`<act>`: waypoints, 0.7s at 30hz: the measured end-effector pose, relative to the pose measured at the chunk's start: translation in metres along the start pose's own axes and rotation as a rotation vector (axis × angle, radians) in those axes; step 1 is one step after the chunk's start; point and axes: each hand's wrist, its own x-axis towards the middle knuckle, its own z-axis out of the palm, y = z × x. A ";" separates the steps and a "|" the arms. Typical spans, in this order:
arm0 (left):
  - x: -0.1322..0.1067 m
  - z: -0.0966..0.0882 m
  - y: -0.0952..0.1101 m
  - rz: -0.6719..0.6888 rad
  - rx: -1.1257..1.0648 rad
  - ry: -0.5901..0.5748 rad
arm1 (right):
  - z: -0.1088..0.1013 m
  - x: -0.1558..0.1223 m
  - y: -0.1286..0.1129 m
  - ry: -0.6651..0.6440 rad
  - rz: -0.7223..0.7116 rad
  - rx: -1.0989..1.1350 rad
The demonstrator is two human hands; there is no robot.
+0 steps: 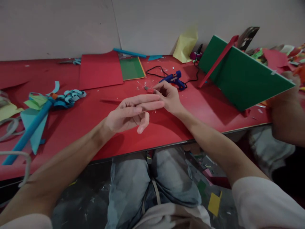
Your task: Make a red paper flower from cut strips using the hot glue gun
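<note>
Over the middle of the red table, my left hand (134,113) is open, its index and middle fingers stretched out toward my right hand, the others bent. It holds nothing I can see. My right hand (169,98) is closed in a pinch on a small red piece (150,91) that looks like paper; a small greyish bit shows at its far end. A thin red strip (111,101) lies to the left, partly hidden behind my left hand. Just beyond my right hand rests a blue glue gun (175,79) with a black cord.
Red sheets (101,70) and a green sheet (132,68) lie at the back. A blue paper tube (30,133) and a paper chain (69,98) are on the left. At right, another person's hand (289,79) is at a tilted green board (240,73) with a red strip.
</note>
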 end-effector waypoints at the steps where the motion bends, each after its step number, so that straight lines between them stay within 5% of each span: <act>1: -0.001 -0.001 -0.001 0.003 0.008 0.004 | 0.000 0.000 0.000 -0.001 0.007 0.003; 11: -0.011 -0.009 0.000 -0.049 -0.121 -0.111 | 0.000 0.000 0.005 0.013 -0.051 -0.080; 16: -0.010 -0.006 0.004 -0.054 -0.177 -0.266 | 0.000 0.000 0.011 0.029 -0.089 -0.114; 21: -0.008 -0.007 0.003 -0.003 -0.123 -0.255 | 0.000 0.001 0.011 0.023 -0.094 -0.122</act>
